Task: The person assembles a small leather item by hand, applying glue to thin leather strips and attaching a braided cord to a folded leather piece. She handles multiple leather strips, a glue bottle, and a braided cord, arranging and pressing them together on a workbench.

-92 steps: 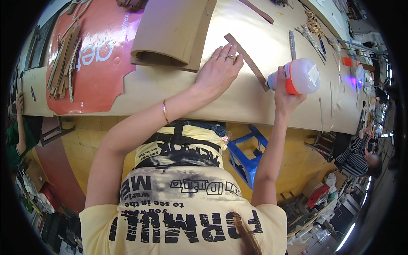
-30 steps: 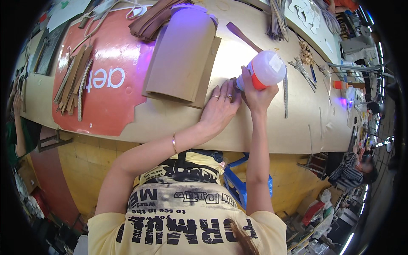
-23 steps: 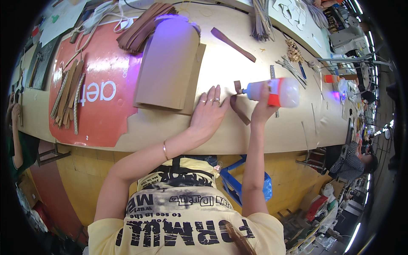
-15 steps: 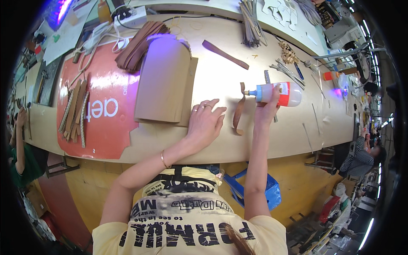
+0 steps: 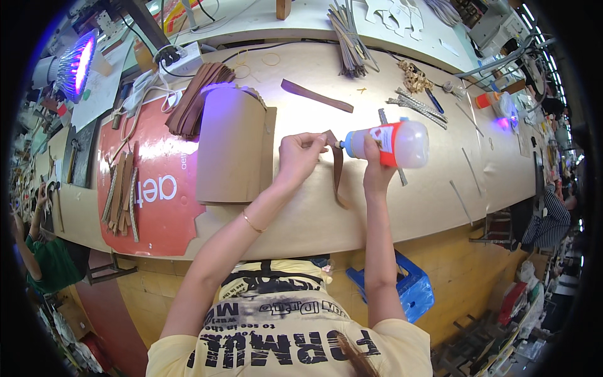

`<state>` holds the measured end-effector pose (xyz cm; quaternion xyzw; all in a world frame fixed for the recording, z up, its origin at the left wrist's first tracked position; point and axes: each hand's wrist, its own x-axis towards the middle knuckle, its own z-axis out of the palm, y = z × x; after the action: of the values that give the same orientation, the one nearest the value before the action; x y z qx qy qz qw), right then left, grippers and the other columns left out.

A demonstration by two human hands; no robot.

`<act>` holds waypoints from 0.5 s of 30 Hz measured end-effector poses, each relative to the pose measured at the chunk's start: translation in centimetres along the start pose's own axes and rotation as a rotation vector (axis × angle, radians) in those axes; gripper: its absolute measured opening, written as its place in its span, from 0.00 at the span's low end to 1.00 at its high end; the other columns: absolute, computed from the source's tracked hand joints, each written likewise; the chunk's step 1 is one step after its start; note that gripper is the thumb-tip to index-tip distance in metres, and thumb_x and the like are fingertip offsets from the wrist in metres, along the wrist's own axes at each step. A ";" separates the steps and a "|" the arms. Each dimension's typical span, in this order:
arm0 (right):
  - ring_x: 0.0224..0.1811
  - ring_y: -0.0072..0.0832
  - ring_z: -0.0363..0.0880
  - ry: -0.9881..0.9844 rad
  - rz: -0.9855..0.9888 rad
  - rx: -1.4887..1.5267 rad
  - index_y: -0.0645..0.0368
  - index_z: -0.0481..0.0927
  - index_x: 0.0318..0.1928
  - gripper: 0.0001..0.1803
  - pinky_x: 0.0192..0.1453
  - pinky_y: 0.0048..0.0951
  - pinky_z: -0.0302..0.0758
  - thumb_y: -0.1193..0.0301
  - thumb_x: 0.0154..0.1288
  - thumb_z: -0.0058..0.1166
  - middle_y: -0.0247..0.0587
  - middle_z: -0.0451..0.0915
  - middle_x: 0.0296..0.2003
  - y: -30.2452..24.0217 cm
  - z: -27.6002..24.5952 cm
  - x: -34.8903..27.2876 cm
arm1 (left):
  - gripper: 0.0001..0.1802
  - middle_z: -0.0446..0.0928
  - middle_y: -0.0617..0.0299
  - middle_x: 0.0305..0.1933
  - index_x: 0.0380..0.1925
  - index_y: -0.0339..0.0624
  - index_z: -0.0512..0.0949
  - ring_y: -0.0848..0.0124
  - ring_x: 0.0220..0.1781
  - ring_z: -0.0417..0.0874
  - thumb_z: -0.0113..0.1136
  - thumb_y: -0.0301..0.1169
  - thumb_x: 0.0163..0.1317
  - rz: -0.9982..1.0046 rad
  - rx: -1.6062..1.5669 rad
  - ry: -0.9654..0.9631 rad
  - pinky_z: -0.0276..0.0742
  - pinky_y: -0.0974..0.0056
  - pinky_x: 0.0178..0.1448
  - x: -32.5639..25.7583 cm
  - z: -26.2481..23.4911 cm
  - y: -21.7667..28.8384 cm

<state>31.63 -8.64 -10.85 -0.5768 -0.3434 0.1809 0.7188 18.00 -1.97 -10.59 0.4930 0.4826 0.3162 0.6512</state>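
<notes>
Between the thumb and fingers of my left hand (image 5: 298, 157) is the upper end of a narrow brown leather strip (image 5: 338, 179), whose lower part hangs down toward the table. My right hand (image 5: 377, 169) is wrapped round a squeeze bottle (image 5: 408, 146) with a red and white label and a blue cap. The bottle lies nearly level, its nozzle pointing left and meeting the strip close to my left fingertips. A second brown strip (image 5: 317, 96) lies flat farther back. To the left of my left hand stands a stack of tan card sheets (image 5: 232, 147).
A bundle of brown strips (image 5: 196, 103) lies behind the card. On a red sheet (image 5: 164, 220) rest tan and braided strips (image 5: 119, 195). Braided cords (image 5: 419, 107) and grey strips (image 5: 352, 44) lie at the back. A blue stool (image 5: 408, 292) stands below the table; a co-worker in green (image 5: 59, 261) sits far left.
My left hand has come off the table and taken hold of the strip's upper end. My right hand has moved the bottle left, bringing its nozzle to the strip. The whole view has shifted slightly.
</notes>
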 end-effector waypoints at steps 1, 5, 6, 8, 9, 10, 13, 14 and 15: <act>0.48 0.27 0.76 0.053 -0.009 -0.015 0.62 0.71 0.55 0.27 0.54 0.31 0.74 0.66 0.59 0.66 0.38 0.75 0.47 0.3 -0.4 -0.3 | 0.13 0.84 0.60 0.33 0.42 0.31 0.83 0.78 0.32 0.83 0.58 0.32 0.68 0.032 -0.033 -0.004 0.75 0.74 0.31 0.0 0.7 -0.3; 0.54 0.27 0.72 0.350 -0.021 0.136 0.59 0.66 0.60 0.25 0.60 0.33 0.71 0.68 0.64 0.56 0.38 0.72 0.50 1.4 -2.6 -1.1 | 0.13 0.84 0.58 0.30 0.41 0.30 0.82 0.76 0.30 0.85 0.57 0.30 0.67 0.020 -0.070 0.055 0.77 0.73 0.30 0.4 2.6 -1.4; 0.50 0.27 0.73 0.484 -0.092 0.215 0.59 0.66 0.60 0.25 0.57 0.33 0.72 0.62 0.66 0.54 0.38 0.73 0.47 1.5 -3.5 -0.9 | 0.12 0.85 0.57 0.30 0.41 0.30 0.82 0.75 0.29 0.85 0.56 0.30 0.67 0.024 -0.065 0.071 0.78 0.72 0.31 0.8 2.8 -1.4; 0.46 0.27 0.74 0.508 -0.070 0.403 0.60 0.67 0.59 0.27 0.54 0.32 0.72 0.57 0.66 0.52 0.39 0.75 0.45 0.6 -7.1 -1.1 | 0.13 0.83 0.58 0.27 0.41 0.29 0.82 0.78 0.25 0.82 0.57 0.30 0.68 0.010 -0.147 0.189 0.75 0.75 0.25 1.9 1.9 -1.4; 0.45 0.26 0.74 0.464 -0.007 0.447 0.60 0.67 0.58 0.27 0.53 0.31 0.72 0.57 0.66 0.52 0.39 0.75 0.44 0.1 -9.0 -1.1 | 0.13 0.83 0.57 0.27 0.42 0.29 0.82 0.78 0.25 0.82 0.57 0.30 0.68 0.022 -0.139 0.205 0.75 0.74 0.25 2.3 1.4 -1.5; 0.43 0.26 0.74 0.380 0.007 0.468 0.60 0.68 0.58 0.27 0.52 0.31 0.72 0.56 0.66 0.52 0.39 0.75 0.43 -0.4 -10.8 -0.9 | 0.14 0.82 0.57 0.27 0.43 0.29 0.82 0.77 0.25 0.82 0.57 0.31 0.68 0.031 -0.126 0.232 0.75 0.74 0.25 2.5 1.0 -1.5; 0.42 0.27 0.74 0.287 0.065 0.392 0.61 0.70 0.55 0.25 0.48 0.32 0.73 0.55 0.66 0.51 0.38 0.76 0.42 -0.3 -13.6 -1.6 | 0.14 0.82 0.58 0.27 0.44 0.29 0.81 0.78 0.25 0.82 0.57 0.30 0.69 0.032 0.003 0.277 0.75 0.74 0.24 3.1 -0.1 -1.9; 0.42 0.27 0.74 0.281 0.088 0.341 0.61 0.71 0.54 0.24 0.47 0.32 0.73 0.56 0.66 0.51 0.38 0.76 0.42 -0.1 -14.2 -1.9 | 0.13 0.82 0.57 0.30 0.44 0.30 0.82 0.78 0.25 0.82 0.57 0.30 0.68 0.023 0.014 0.305 0.75 0.74 0.24 3.1 -0.3 -2.1; 0.42 0.27 0.75 0.268 0.100 0.330 0.61 0.71 0.54 0.24 0.47 0.33 0.73 0.56 0.67 0.50 0.38 0.76 0.42 0.1 -14.5 -2.1 | 0.12 0.82 0.56 0.33 0.44 0.30 0.82 0.78 0.24 0.81 0.57 0.29 0.68 0.020 0.026 0.325 0.75 0.74 0.24 3.2 -0.3 -2.3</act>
<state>40.34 -20.25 -12.98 -0.4866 -0.1815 0.1918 0.8327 18.60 0.27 -13.83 0.4485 0.5806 0.3919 0.5552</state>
